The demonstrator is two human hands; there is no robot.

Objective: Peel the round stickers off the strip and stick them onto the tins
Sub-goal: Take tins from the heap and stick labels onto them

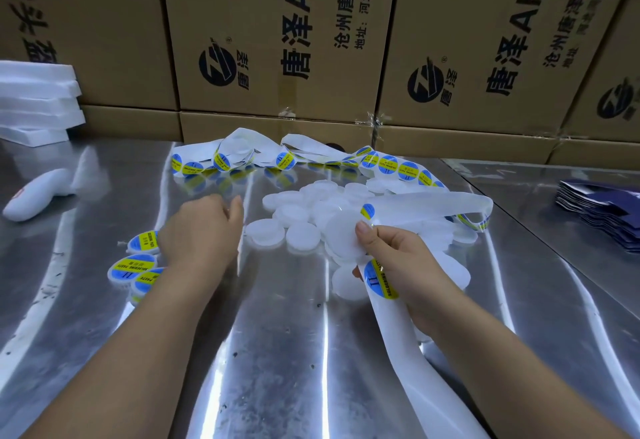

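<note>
Head view: right hand (pixel 398 258) pinches the strip (pixel 401 352) (long axis lower centre to centre right), 1 sticker (pixel 379 281) just under its thumb; left hand (pixel 201 234), grip unclear, beside blank tins (pixel 298 216).

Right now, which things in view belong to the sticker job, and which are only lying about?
Job: sticker strip, plain white tins, labelled tins.
Lying about: cardboard boxes, foam sheets, white bottle-like object, dark blue folded cartons.
</note>
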